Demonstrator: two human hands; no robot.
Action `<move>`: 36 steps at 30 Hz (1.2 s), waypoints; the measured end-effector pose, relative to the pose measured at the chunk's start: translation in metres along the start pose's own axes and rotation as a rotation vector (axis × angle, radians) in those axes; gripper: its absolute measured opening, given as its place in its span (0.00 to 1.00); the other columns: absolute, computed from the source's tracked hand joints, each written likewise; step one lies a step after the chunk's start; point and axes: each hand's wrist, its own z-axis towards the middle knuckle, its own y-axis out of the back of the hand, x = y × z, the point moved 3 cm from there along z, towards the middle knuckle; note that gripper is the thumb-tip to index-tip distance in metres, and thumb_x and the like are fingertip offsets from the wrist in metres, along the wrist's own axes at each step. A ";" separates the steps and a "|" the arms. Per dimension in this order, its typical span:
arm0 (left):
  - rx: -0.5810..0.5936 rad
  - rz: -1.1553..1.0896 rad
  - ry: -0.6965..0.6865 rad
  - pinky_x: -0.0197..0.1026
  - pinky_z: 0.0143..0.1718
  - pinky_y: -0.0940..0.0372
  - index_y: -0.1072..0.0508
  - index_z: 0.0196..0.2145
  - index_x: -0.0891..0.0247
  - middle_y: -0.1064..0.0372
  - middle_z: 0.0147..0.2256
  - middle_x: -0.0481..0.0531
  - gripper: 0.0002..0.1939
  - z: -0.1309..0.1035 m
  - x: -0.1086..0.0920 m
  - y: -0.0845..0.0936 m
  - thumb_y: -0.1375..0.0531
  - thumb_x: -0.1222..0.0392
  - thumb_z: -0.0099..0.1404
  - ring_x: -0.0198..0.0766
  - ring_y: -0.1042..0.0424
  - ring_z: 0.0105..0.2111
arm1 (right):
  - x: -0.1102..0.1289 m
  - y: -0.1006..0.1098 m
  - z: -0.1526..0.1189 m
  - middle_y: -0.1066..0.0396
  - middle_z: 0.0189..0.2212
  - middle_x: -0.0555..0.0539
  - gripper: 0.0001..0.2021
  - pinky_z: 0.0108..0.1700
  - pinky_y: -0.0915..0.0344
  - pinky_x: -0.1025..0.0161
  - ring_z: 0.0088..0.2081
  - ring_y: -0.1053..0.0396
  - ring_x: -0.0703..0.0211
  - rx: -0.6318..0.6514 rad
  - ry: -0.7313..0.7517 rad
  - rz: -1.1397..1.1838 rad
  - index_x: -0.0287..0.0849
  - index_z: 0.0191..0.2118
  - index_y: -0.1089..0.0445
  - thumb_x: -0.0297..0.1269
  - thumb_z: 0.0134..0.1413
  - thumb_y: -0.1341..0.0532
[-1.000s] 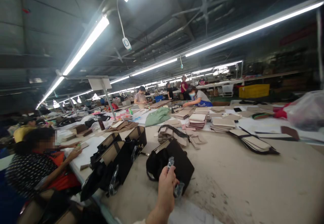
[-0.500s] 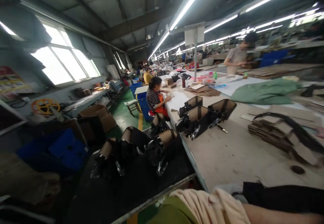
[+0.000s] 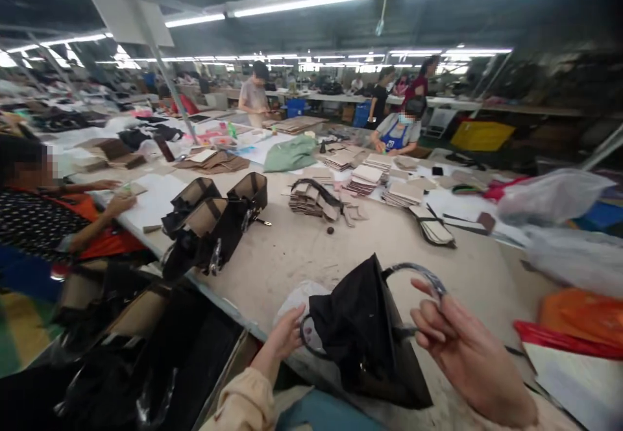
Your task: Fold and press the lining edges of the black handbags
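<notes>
A black handbag [image 3: 360, 333] lies tilted at the near edge of the worktable, between my two hands. My left hand [image 3: 287, 337] is closed on one of its looped handles at the bag's left side. On the right, my right hand [image 3: 462, 346] pinches the other handle [image 3: 413, 267], which arches up from the bag and looks wrapped in clear film. Soft black cloth bunches over the bag's left part. Behind my left hand is a whitish translucent plastic bag [image 3: 296, 298], partly hidden.
Several black bags with tan insides [image 3: 204, 217] stand on the worktable [image 3: 287, 249]. More bags [image 3: 141, 314] are on a black surface at lower left. A co-worker in a dotted shirt [image 3: 34, 204] sits at left. Stacked brown pieces [image 3: 306, 204] and orange plastic [image 3: 584, 317] lie beyond and to the right.
My view has swung right from the aisle and windows to the worktable. Both my hands now show, holding the black handbag's handles; earlier only a forearm and sleeve appeared at the bottom.
</notes>
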 end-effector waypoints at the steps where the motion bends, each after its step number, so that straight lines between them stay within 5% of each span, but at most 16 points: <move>1: 0.029 -0.038 0.023 0.40 0.31 0.35 0.31 0.40 0.67 0.30 0.33 0.58 0.17 0.000 0.001 -0.007 0.40 0.51 0.60 0.40 0.29 0.29 | 0.006 0.006 -0.002 0.57 0.21 0.55 0.17 0.22 0.40 0.68 0.23 0.54 0.66 -0.025 0.035 0.010 0.46 0.49 0.33 0.46 0.56 0.43; 6: 0.159 -0.197 -0.043 0.28 0.19 0.48 0.30 0.36 0.69 0.45 0.20 0.43 0.10 -0.018 -0.044 -0.048 0.42 0.57 0.63 0.22 0.48 0.15 | 0.025 0.079 -0.006 0.54 0.21 0.54 0.22 0.22 0.40 0.67 0.24 0.50 0.65 -0.172 0.096 -0.041 0.46 0.50 0.33 0.52 0.51 0.41; 10: 0.253 -0.266 -0.147 0.26 0.16 0.53 0.32 0.34 0.69 0.54 0.19 0.39 0.08 -0.021 -0.101 -0.080 0.43 0.60 0.65 0.20 0.55 0.13 | 0.000 0.140 0.010 0.51 0.21 0.55 0.14 0.22 0.41 0.72 0.24 0.47 0.67 -0.366 0.035 -0.032 0.45 0.35 0.32 0.45 0.44 0.33; 13: 0.259 -0.220 -0.114 0.25 0.15 0.56 0.34 0.29 0.70 0.57 0.18 0.37 0.09 -0.019 -0.128 -0.094 0.44 0.63 0.66 0.19 0.57 0.12 | -0.019 0.160 0.019 0.48 0.22 0.54 0.15 0.22 0.41 0.74 0.25 0.45 0.68 -0.422 0.030 0.018 0.42 0.28 0.35 0.45 0.41 0.31; 16: 0.305 -0.188 -0.135 0.26 0.15 0.55 0.31 0.34 0.70 0.55 0.19 0.38 0.08 -0.028 -0.146 -0.100 0.45 0.62 0.66 0.20 0.55 0.13 | -0.019 0.161 0.019 0.50 0.22 0.55 0.13 0.20 0.42 0.75 0.25 0.45 0.68 -0.334 0.094 -0.005 0.44 0.36 0.33 0.47 0.49 0.36; 20: 0.285 -0.205 -0.218 0.25 0.15 0.55 0.32 0.29 0.70 0.57 0.18 0.38 0.09 -0.045 -0.162 -0.104 0.46 0.64 0.66 0.20 0.57 0.13 | -0.013 0.156 0.014 0.43 0.24 0.54 0.15 0.25 0.36 0.74 0.28 0.40 0.67 -0.340 0.032 -0.007 0.42 0.30 0.35 0.44 0.41 0.31; 23: 0.361 -0.069 -0.276 0.26 0.15 0.53 0.30 0.34 0.69 0.55 0.19 0.39 0.07 -0.050 -0.165 -0.110 0.42 0.61 0.63 0.21 0.56 0.14 | -0.006 0.142 0.012 0.40 0.26 0.53 0.14 0.29 0.34 0.73 0.30 0.38 0.67 -0.304 0.074 -0.042 0.42 0.31 0.35 0.46 0.46 0.33; 26: 0.352 0.067 -0.441 0.27 0.15 0.55 0.31 0.32 0.67 0.55 0.17 0.37 0.09 -0.042 -0.166 -0.109 0.39 0.58 0.60 0.21 0.57 0.13 | 0.003 0.126 0.009 0.37 0.26 0.52 0.14 0.32 0.31 0.69 0.31 0.35 0.65 -0.267 0.180 -0.224 0.42 0.31 0.34 0.49 0.49 0.36; 29: 0.304 0.334 -0.530 0.29 0.19 0.47 0.31 0.34 0.66 0.46 0.17 0.40 0.11 -0.026 -0.161 -0.099 0.38 0.55 0.59 0.24 0.48 0.15 | 0.006 0.117 0.006 0.30 0.31 0.48 0.13 0.39 0.30 0.62 0.35 0.32 0.60 -0.210 0.251 -0.522 0.42 0.33 0.30 0.49 0.51 0.38; 33: 0.217 0.595 -0.598 0.39 0.39 0.36 0.30 0.37 0.65 0.33 0.25 0.47 0.13 0.005 -0.141 -0.070 0.38 0.54 0.57 0.34 0.32 0.29 | -0.022 0.120 0.000 0.27 0.41 0.44 0.12 0.50 0.35 0.54 0.45 0.31 0.50 -0.082 0.364 -0.912 0.45 0.39 0.26 0.44 0.50 0.37; 36: 0.111 0.694 -0.578 0.42 0.40 0.36 0.29 0.30 0.65 0.30 0.28 0.50 0.13 0.033 -0.116 -0.043 0.36 0.54 0.51 0.40 0.30 0.33 | -0.074 0.134 -0.002 0.26 0.41 0.45 0.10 0.50 0.35 0.54 0.45 0.30 0.49 0.066 0.312 -1.036 0.46 0.38 0.24 0.40 0.50 0.40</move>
